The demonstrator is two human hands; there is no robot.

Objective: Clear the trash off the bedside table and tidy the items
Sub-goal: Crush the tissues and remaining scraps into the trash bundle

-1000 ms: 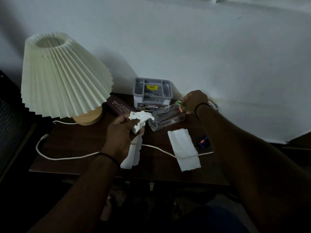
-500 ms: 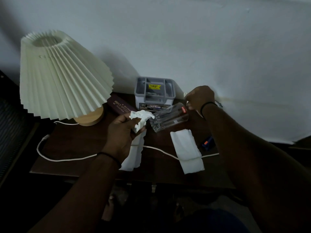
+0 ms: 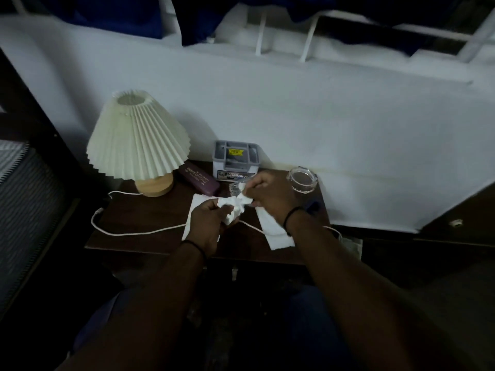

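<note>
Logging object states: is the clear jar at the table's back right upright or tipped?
Upright. The clear jar stands on the table, its round mouth facing up, apart from both hands.

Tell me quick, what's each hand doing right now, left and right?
Left hand: fingers curled, gripping the crumpled tissue.
Right hand: fingers curled, pinching the same crumpled tissue from the other side.

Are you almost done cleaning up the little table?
Not yet. Nothing looks thrown away so far. Both hands, left hand and right hand, grip a crumpled tissue together, with a clear plastic bottle lying behind it. Two flat tissues still lie on the bedside table, and the glass jar, glasses case and lamp cord need tidying.
</note>
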